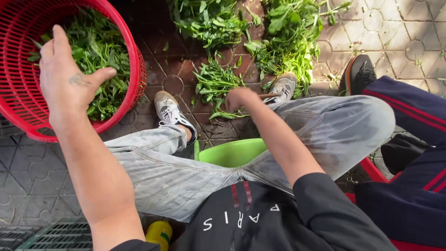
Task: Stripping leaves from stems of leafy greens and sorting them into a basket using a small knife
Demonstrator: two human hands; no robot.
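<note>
The left hand (65, 79) hovers spread and empty over the red plastic basket (139, 69) at ten o'clock, which is partly filled with leafy greens (100, 51). At centre, the right hand (239, 98) is curled around the stems of a small bunch (216, 83) on the paved floor (399, 28); larger heaps (283, 37) lie at twelve o'clock.

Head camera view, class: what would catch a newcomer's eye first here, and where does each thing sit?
The red plastic basket at upper left stands out, heaped with leafy greens, and the left hand hovers open over it. At centre, the right hand is closed on a small bunch of green stems above the paved ground. More loose greens lie piled along the top.
</note>
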